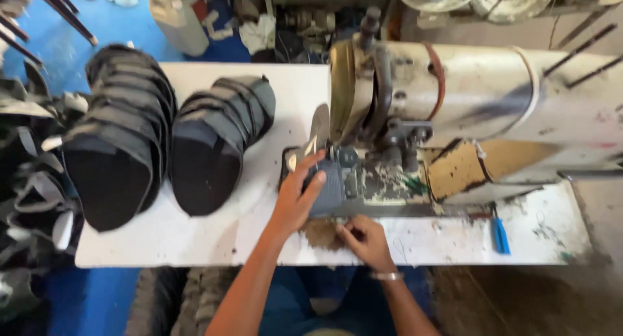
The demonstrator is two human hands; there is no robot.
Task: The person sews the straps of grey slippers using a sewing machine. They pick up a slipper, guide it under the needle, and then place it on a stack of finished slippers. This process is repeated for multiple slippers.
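My left hand [297, 196] lies flat on a dark grey fabric piece [329, 188] at the foot of a cream sewing machine [480, 96], fingers spread toward the needle area [341, 156]. Close to the table's front edge, my right hand [365, 237] pinches the lower edge of the same piece, fingers curled; a bracelet sits on its wrist. The machine head hides part of the fabric.
Two stacks of dark shoe-upper pieces [120, 132] [217, 141] lie on the left of the white table [195, 239]. More cut pieces hang off the left edge [26, 180]. A blue-handled tool [500, 235] rests at the right front. Clutter lines the back.
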